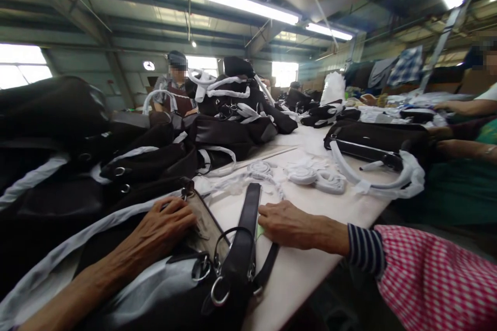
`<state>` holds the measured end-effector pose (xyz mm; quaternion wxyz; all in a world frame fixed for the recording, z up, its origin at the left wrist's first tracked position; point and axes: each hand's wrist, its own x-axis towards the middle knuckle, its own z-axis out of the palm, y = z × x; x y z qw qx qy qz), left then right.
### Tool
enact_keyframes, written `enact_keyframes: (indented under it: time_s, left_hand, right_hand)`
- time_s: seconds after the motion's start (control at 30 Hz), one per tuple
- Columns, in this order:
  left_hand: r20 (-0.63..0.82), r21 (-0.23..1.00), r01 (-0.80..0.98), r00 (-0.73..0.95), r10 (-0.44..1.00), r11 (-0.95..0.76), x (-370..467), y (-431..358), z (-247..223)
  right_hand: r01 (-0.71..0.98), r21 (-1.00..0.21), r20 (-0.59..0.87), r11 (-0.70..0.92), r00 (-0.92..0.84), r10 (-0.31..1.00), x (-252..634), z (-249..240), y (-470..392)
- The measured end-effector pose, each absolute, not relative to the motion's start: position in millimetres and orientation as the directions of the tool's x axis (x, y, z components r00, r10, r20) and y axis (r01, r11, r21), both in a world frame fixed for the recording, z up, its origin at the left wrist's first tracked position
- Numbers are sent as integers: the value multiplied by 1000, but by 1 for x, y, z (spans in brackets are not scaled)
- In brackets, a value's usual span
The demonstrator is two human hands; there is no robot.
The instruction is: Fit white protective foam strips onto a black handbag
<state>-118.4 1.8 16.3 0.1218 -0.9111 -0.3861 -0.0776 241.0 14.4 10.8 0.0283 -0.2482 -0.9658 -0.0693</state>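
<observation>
- Grip: left hand (163,230) lies flat, fingers spread, on the soft black leather handbag (155,289) at the near tabletop (310,264) edge; nothing is clenched.
- Right hand (289,225) rests released beside the bag's stiff black strap (244,238).
- Handling judgement: limp, light body; take hold at the strap or its metal rings (219,292).

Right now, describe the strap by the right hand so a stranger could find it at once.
Start at the long white table and come to its near end, between the two hands. The dark strap lies there lengthwise, beside the right hand. Unlike the white-wrapped handles farther back, it is bare, flat and ends in metal rings.
</observation>
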Motion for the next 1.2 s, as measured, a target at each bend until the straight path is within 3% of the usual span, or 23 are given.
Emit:
enact_keyframes:
  time_s: [0.1,0.17,0.3,0.43,0.5,0.6,0.77,0.87,0.97,1.07,1.2]
  left_hand:
    - [268,-119,718,688,674,-686,-123,0,17]
    - [311,-96,724,673,671,-683,-125,-3,18]
    - [372,-77,717,666,647,-693,-126,-8,18]
    - [416,-55,680,682,602,-732,-125,-7,16]
    - [440,-40,663,684,582,-748,-126,-7,15]
    - [470,-27,648,680,563,-761,-127,-8,14]
    - [477,-12,652,670,568,-758,-127,-10,15]
    - [477,-17,634,684,551,-773,-126,-9,15]
    - [488,-24,637,680,547,-770,-125,-8,16]
    - [500,-33,649,669,550,-760,-125,-10,16]
    - [510,-39,681,643,572,-731,-122,-13,16]
  right_hand:
    - [422,239,103,875,-907,409,234,5,14]
    - [468,170,122,867,-883,453,234,5,16]
    - [622,-201,189,757,-734,653,237,11,28]
    - [496,-652,216,574,-603,768,239,13,45]
    - [434,-791,165,431,-527,834,239,11,51]
    - [379,-888,89,261,-415,905,239,7,59]
    - [352,-918,58,181,-331,942,235,1,64]
    - [464,-797,222,386,-369,902,230,-1,54]
    - [470,-639,290,609,-586,757,224,2,34]
    - [411,-651,225,638,-699,679,222,11,21]
    - [409,-669,337,620,-576,745,217,33,30]
